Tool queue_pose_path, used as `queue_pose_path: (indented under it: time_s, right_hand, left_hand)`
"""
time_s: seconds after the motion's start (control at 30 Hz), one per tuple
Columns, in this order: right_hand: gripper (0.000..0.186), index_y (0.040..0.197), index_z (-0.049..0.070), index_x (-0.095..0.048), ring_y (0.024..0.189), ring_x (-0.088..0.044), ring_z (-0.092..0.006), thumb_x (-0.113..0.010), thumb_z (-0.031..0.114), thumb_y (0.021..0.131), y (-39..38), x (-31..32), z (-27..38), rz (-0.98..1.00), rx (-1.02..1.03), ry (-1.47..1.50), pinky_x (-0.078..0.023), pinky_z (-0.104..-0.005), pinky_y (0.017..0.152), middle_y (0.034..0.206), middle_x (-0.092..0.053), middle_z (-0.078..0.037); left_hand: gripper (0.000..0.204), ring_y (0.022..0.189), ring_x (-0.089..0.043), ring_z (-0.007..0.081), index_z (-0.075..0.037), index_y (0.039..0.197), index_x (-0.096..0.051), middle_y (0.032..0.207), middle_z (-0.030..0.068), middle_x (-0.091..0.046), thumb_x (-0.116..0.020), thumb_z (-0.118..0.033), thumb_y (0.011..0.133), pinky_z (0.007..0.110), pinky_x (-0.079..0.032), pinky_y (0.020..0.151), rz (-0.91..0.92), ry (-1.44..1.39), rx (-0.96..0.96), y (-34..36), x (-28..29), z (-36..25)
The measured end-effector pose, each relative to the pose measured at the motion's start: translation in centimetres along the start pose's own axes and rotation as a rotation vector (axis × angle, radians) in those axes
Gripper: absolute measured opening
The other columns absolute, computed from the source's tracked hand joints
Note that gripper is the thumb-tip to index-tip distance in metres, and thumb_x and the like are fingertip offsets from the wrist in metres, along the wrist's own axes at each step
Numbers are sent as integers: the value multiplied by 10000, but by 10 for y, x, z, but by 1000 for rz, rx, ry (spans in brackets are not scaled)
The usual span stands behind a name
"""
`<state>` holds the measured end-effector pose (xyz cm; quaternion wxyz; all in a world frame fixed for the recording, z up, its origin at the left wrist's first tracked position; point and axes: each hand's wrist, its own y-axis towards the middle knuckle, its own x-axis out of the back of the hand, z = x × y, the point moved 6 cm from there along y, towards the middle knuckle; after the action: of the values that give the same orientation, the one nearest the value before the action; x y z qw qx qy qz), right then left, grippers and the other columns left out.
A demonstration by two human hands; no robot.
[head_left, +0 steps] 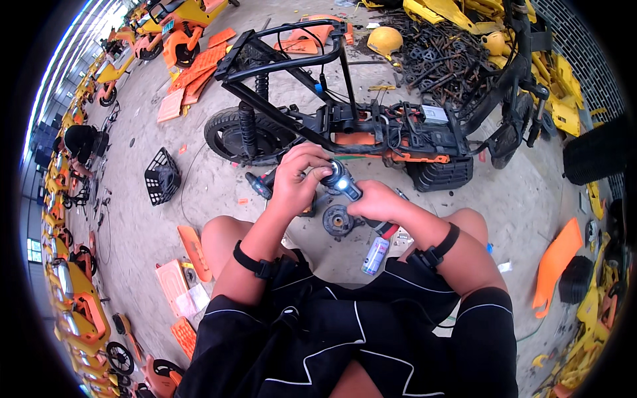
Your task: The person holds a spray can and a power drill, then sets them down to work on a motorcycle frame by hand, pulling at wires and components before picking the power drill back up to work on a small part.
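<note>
Between my knees my right hand (pixel 379 201) wraps round a cordless power tool (pixel 352 192) with a lit lamp; a red piece shows below the hand. My left hand (pixel 300 178) is closed, with thumb and fingertips on a dark round part (pixel 331 174) at the tool's front end. Whether that part belongs to the tool I cannot tell. Just below, a round grey metal part (pixel 338 221) lies on the floor. A spray can (pixel 375 256) is near my right knee. Beyond my left wrist lies another cordless tool (pixel 259 185), partly hidden.
A stripped black two-wheeler frame (pixel 292 119) with bared wiring stands right ahead. A black basket (pixel 162 176) lies to the left. Orange panels (pixel 192 252) are on both sides. A heap of dark metal parts (pixel 441 60) is behind the frame. Another person (pixel 80 142) crouches far left.
</note>
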<state>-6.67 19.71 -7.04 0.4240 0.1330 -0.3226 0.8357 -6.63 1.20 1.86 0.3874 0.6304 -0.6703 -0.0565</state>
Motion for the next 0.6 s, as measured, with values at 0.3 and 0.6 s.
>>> queue_pose_path:
  time_s: [0.3, 0.6]
  right_hand:
    - [393, 879, -38, -692, 782, -688, -314, -759, 289, 672, 8, -7, -11, 37, -61, 93, -535, -403, 737, 833, -703, -202]
    - [381, 874, -20, -701, 774, -697, -305, -753, 303, 678, -3, 0, -1, 27, -38, -6, -539, -403, 730, 795, -704, -181]
  left_hand:
    - [73, 1033, -655, 275, 2, 861, -711, 949, 105, -685, -761, 23, 811, 385, -517, 921, -39, -22, 23, 1, -9, 2]
    - [61, 1041, -651, 286, -7, 849, -699, 939, 92, -697, -750, 3, 816, 398, -503, 944, 2, -22, 3, 1, -7, 7]
